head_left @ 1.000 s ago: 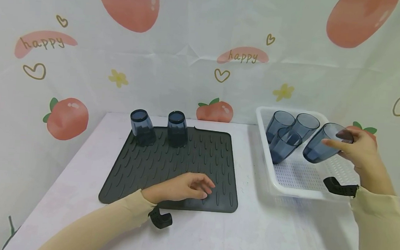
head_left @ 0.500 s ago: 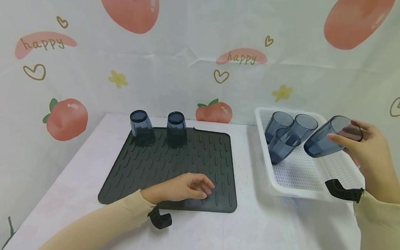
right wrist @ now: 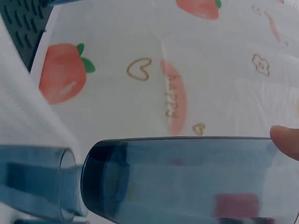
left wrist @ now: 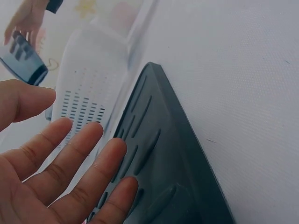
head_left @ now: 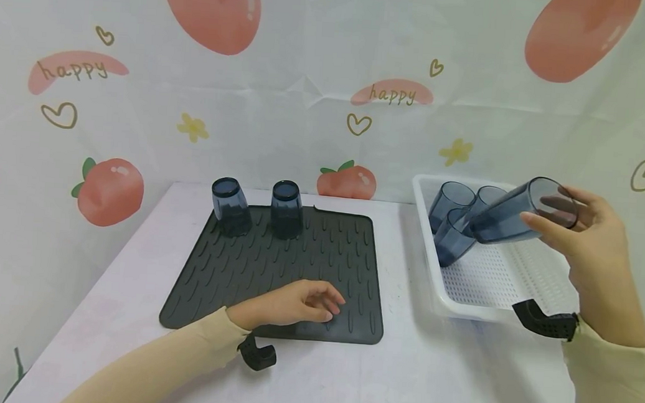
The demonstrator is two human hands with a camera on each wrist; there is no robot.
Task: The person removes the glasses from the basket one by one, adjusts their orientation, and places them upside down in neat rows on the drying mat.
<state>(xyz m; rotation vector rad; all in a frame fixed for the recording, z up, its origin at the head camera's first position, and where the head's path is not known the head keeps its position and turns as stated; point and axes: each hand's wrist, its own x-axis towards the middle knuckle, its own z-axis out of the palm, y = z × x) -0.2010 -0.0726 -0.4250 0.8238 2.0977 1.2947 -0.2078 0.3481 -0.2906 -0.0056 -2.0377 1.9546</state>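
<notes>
My right hand (head_left: 597, 246) grips a blue-tinted drinking glass (head_left: 509, 214) near its rim, thumb on the near side and fingers on the far side. The glass is tilted almost level, its base pointing left over the white basket (head_left: 445, 300). Several similar glasses (head_left: 451, 245) lean in the basket's left part, partly covered by the held one. Over the front of the black drying mat (head_left: 330, 258), my left hand (head_left: 293, 300) hovers with relaxed fingers, holding nothing. Two upside-down glasses stand at the mat's back: a left glass (head_left: 231, 207) and a right glass (head_left: 287, 210).
The white table (head_left: 400, 382) carries the mat at left and the basket at right, with a strip of tabletop between them. A printed cloth backdrop (head_left: 283, 124) hangs close behind the table. Each wrist wears a black strap mount (head_left: 258, 354).
My right hand has raised the glass and tipped it from a slant to nearly level, its base moving left across the other glasses. My left hand has stayed in place.
</notes>
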